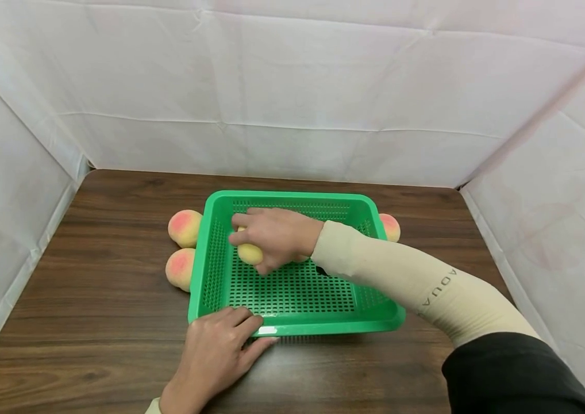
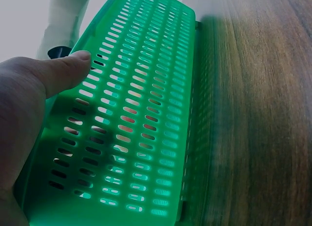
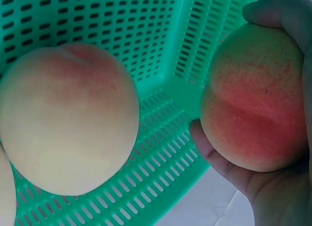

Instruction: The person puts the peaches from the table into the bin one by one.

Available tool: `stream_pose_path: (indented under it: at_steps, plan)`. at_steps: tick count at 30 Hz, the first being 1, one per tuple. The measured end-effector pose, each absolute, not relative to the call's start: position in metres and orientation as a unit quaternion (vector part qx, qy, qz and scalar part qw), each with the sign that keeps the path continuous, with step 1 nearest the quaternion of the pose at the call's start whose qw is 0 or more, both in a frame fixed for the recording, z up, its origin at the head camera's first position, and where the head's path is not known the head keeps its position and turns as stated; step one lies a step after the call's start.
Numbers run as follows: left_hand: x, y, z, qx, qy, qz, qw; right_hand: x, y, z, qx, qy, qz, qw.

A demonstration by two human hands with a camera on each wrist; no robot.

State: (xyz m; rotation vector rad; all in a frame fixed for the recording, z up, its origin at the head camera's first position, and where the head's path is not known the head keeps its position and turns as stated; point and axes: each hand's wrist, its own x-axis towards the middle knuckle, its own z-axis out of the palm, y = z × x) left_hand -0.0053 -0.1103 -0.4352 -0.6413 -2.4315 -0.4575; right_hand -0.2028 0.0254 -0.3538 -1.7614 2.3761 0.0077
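Observation:
My right hand is inside the green basket, gripping a peach near the basket's left side. In the right wrist view, fingers and thumb wrap round this red-blushed peach. Beside it in the basket sits another peach, with the edge of a further one at the frame's border. My right hand and forearm mostly hide these from the head view. My left hand holds the basket's near rim at the left corner, its thumb against the perforated outer wall.
Two peaches lie on the wooden table by the basket's left side. One more peach shows past its right side. White cloth walls enclose the table at the back and both sides.

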Motion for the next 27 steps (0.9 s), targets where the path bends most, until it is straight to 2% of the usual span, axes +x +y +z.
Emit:
stream_pose_path:
  at_steps: [27]
  plan:
    - [-0.006,-0.110,-0.436,-0.241,-0.911,-0.167,0.290,-0.224,0.011,-0.360,-0.585,0.805,0.029,0.095]
